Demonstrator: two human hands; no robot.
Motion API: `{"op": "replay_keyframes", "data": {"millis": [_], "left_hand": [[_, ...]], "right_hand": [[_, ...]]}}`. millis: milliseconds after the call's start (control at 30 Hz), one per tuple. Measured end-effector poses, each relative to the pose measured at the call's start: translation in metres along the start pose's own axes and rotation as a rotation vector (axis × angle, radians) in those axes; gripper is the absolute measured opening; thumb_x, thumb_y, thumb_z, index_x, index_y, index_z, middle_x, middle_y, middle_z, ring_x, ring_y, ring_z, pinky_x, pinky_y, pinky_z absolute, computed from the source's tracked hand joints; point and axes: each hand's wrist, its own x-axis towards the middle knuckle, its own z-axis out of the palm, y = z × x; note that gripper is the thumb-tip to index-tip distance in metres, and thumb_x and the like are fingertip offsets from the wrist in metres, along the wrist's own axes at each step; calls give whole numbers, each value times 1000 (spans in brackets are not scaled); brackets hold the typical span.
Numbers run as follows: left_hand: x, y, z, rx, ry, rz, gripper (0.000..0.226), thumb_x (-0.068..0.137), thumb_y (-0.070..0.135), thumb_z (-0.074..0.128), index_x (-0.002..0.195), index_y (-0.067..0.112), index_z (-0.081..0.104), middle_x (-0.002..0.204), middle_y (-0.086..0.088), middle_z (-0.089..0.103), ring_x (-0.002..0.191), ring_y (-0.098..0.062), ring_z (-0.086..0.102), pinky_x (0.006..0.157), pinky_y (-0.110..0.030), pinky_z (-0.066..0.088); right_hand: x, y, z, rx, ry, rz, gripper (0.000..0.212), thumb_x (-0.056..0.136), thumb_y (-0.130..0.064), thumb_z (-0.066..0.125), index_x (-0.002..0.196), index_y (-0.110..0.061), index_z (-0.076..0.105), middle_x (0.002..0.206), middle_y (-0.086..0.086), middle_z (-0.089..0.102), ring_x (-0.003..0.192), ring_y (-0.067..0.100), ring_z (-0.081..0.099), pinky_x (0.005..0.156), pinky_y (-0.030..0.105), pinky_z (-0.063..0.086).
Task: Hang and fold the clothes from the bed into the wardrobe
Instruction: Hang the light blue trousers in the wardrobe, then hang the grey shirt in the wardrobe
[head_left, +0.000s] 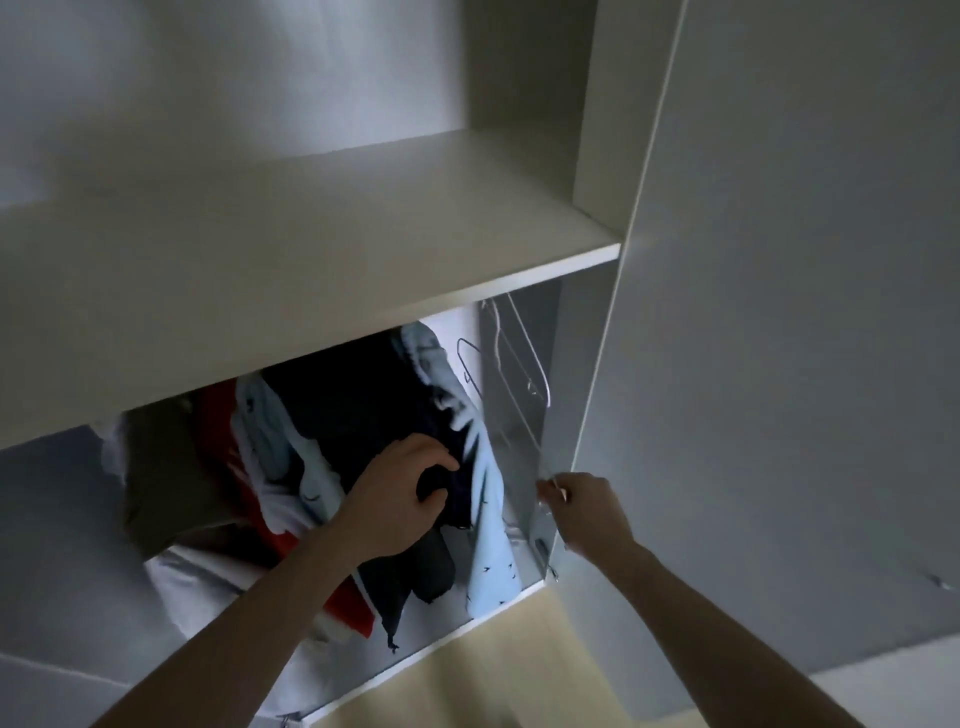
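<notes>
I look down into the white wardrobe (571, 322). Under its shelf (311, 249) hang several garments: a dark navy one (363, 395), a light blue one (488, 519), a red one (218, 415) and an olive one (166, 478). My left hand (400, 493) grips the dark navy garment, fingers curled into the cloth. My right hand (582, 506) pinches the lower end of a thin wire hanger (519, 358) at the right end of the hanging space. The rail is hidden behind the shelf.
The open wardrobe door (779, 312) stands close on the right, just beyond my right hand. Another bare wire hanger (467, 358) hangs beside the light blue garment. Pale wooden floor (519, 665) shows below the wardrobe's bottom edge.
</notes>
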Motion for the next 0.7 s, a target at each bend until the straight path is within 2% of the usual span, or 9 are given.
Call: {"op": "replay_keyframes", "data": {"millis": [67,133,200,267,400,500,633,700], "left_hand": [[-8,0,5,-25,-36,13,30,90,23,70,117,33,62,122,22,52,114,-1,53,102,-29,48],[-16,1,16,-83,-99,46,32,89,21,72,117,33,62,121,22,53,114,-1,54,99,-26,48],[-26,7,30,-140,-150,62,34,88,18,74,116,33,63,120,22,53,111,1,55,95,-22,48],[-36,13,43,-187,-175,46,37,87,15,75,116,34,62,121,21,52,108,2,55,93,-20,46],[-71,37,77,-276,-314,-5,52,88,12,73,134,26,53,130,9,46,110,1,52,96,-34,48],[-89,68,99,-254,-404,36,72,87,11,77,147,21,38,137,8,36,115,-13,53,99,-39,47],[-96,130,129,-185,-502,258,84,88,16,78,156,28,31,153,9,37,133,-16,43,106,-36,41],[-100,171,146,-154,-535,355,81,88,18,77,156,29,34,155,7,40,138,-19,41,113,-41,37]], "right_hand": [[-33,11,-3,-45,-4,39,36,102,-45,56,84,-21,77,71,-1,69,59,18,61,64,30,51],[-73,30,-2,-55,15,120,38,101,-49,57,80,-22,74,64,-2,59,59,20,54,60,31,43],[-122,47,-3,-42,35,193,39,100,-51,56,78,-24,73,62,-1,56,58,17,50,55,30,37],[-167,59,-6,-16,58,231,35,101,-52,56,85,-27,76,63,-3,58,55,13,48,53,24,35],[-276,80,-20,11,78,335,31,100,-52,57,90,-31,79,63,0,58,57,14,47,58,30,39],[-362,94,-32,64,150,435,25,98,-51,60,87,-38,78,64,-6,61,54,11,54,54,24,39],[-469,116,-41,120,254,544,19,95,-53,60,88,-44,76,72,3,66,60,17,60,62,32,49],[-516,131,-41,157,280,572,18,95,-54,60,88,-45,75,70,0,66,58,17,58,59,29,47]]}}
